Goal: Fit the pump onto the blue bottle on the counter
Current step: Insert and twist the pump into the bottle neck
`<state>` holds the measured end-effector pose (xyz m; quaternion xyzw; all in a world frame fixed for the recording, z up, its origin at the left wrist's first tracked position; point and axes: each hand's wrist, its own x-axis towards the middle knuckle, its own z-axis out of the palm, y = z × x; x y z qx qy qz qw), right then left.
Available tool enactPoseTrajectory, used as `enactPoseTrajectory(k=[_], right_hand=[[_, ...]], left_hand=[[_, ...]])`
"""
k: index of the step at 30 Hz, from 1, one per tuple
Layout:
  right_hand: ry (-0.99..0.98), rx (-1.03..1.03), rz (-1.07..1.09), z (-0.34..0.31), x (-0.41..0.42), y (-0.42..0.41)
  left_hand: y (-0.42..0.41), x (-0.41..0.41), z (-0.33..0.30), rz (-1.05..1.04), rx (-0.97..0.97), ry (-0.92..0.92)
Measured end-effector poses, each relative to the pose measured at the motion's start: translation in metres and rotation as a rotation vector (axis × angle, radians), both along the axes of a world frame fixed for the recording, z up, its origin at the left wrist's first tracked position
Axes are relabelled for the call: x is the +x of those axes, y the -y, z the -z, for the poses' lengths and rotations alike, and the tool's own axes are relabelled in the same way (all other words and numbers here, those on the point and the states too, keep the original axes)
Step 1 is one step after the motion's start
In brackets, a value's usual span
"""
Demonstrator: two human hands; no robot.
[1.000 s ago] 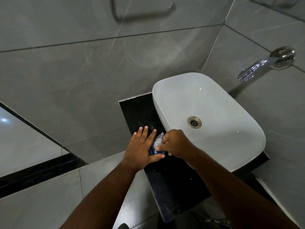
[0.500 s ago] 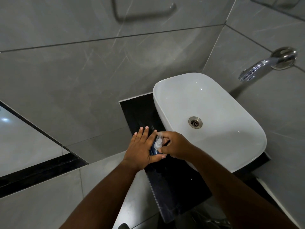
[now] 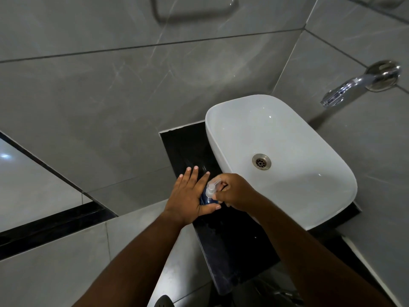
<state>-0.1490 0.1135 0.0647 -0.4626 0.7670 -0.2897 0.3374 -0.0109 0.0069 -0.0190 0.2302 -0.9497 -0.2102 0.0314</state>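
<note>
A small blue bottle (image 3: 205, 199) stands on the black counter (image 3: 230, 238) just left of the white basin. My left hand (image 3: 188, 196) steadies it, palm against its left side, thumb curled under its front and fingers stretched out straight. A clear pump head (image 3: 211, 188) sits on top of the bottle's neck. My right hand (image 3: 234, 191) is closed on the pump from the right, fingertips at its collar. Most of the bottle's body is hidden between the two hands.
A white oval basin (image 3: 309, 196) with a metal drain (image 3: 261, 161) fills the counter's right part. A chrome tap (image 3: 345, 89) juts from the grey tiled wall at the upper right. A towel bar (image 3: 194, 9) hangs on the wall above.
My right hand has turned at the pump, so its fingers now sit lower at the collar and the pump head shows more upright. My left hand stays against the bottle.
</note>
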Motion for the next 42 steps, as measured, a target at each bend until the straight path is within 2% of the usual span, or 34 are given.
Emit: enactPoseTrajectory(k=[6, 9, 12, 21, 25, 29, 34, 42], right_hand=[[-0.086, -0.009, 0.198, 0.011, 0.015, -0.004], [-0.040, -0.079, 0.096, 0.008, 0.011, -0.004], [0.001, -0.052, 0.006, 0.007, 0.004, -0.001], [-0.034, -0.101, 0.023, 0.015, 0.006, 0.002], [0.025, -0.170, 0.094, 0.022, 0.012, -0.001], [0.187, -0.199, 0.135, 0.022, 0.018, 0.007], [0.278, -0.170, 0.026, 0.020, 0.014, 0.013], [0.079, -0.180, 0.035, 0.022, 0.013, 0.017]], left_hand=[[0.000, -0.001, 0.002, -0.005, 0.013, -0.010], [0.000, 0.000, 0.001, -0.005, 0.012, -0.022], [0.000, 0.001, 0.003, -0.010, 0.030, -0.037], [0.001, 0.001, 0.003, -0.008, 0.061, -0.061], [0.004, 0.003, 0.001, 0.007, 0.030, -0.057], [0.015, 0.012, -0.007, -0.029, 0.046, -0.028], [0.022, 0.015, -0.007, -0.026, 0.064, -0.025], [0.026, 0.014, 0.000, -0.009, -0.011, -0.042]])
